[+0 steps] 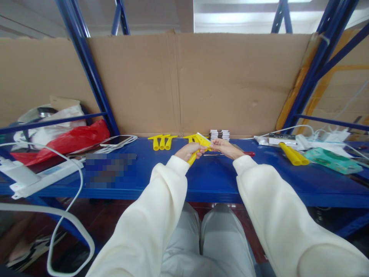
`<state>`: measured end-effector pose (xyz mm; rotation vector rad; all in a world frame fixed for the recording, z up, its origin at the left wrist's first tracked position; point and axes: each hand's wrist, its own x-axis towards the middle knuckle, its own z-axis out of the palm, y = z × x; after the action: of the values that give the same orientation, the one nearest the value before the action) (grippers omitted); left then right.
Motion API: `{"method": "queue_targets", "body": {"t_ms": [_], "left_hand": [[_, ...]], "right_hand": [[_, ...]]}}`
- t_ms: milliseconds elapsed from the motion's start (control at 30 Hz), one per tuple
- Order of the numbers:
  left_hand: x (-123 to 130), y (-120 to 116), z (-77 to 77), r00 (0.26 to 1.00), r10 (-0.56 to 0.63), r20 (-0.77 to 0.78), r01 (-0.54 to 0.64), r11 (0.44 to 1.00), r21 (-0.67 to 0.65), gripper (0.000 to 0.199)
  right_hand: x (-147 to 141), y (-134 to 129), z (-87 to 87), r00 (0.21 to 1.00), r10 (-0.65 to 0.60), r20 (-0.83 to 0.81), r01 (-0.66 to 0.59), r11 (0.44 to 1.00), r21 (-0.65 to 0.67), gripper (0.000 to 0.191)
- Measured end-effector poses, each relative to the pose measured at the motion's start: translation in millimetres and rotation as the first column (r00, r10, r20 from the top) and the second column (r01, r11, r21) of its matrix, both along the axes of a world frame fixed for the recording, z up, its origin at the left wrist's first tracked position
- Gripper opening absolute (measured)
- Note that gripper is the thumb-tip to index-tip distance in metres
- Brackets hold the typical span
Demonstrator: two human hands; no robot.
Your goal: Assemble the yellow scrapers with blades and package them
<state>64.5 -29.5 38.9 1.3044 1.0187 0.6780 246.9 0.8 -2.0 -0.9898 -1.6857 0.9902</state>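
My left hand is closed around a yellow T-shaped scraper, its handle slanting down towards me. A pale strip runs along the far edge of the scraper's head. At the head's right end, the fingers of my right hand are pinched on it; whether they also hold a small part is hidden. Just behind my left hand lies another yellow scraper piece. Under my right wrist is a screwdriver with a red handle, its thin shaft pointing left.
Three yellow T-shaped pieces lie left of my hands. A stack of thin pale pieces sits against the cardboard. Yellow tubes and a green packet lie right. A power strip, cables and a red bag occupy the left.
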Motion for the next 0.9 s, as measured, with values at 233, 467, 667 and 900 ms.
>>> {"method": "queue_targets", "body": {"t_ms": [233,467,667,900], "left_hand": [[0,0,0.7,1.000,-0.007,0.007,0.007,1.000,-0.016,0.020],[-2,5,-2.5,0.998,0.014,0.055,-0.014,1.000,-0.004,0.020],[-2,2,-1.0,0.999,0.037,0.035,-0.037,0.999,0.014,0.021],[-8,2,1.2,0.992,0.117,-0.043,-0.116,0.992,0.041,0.024]], "right_hand": [[-5,-4,1.7,1.000,-0.011,-0.010,0.011,1.000,-0.015,0.034],[-1,-5,0.4,0.997,-0.060,0.038,0.061,0.998,-0.006,0.033],[6,3,0.5,0.989,-0.128,0.079,0.125,0.991,0.051,0.028],[39,11,4.0,0.880,-0.388,0.275,0.294,0.898,0.327,0.009]]}}
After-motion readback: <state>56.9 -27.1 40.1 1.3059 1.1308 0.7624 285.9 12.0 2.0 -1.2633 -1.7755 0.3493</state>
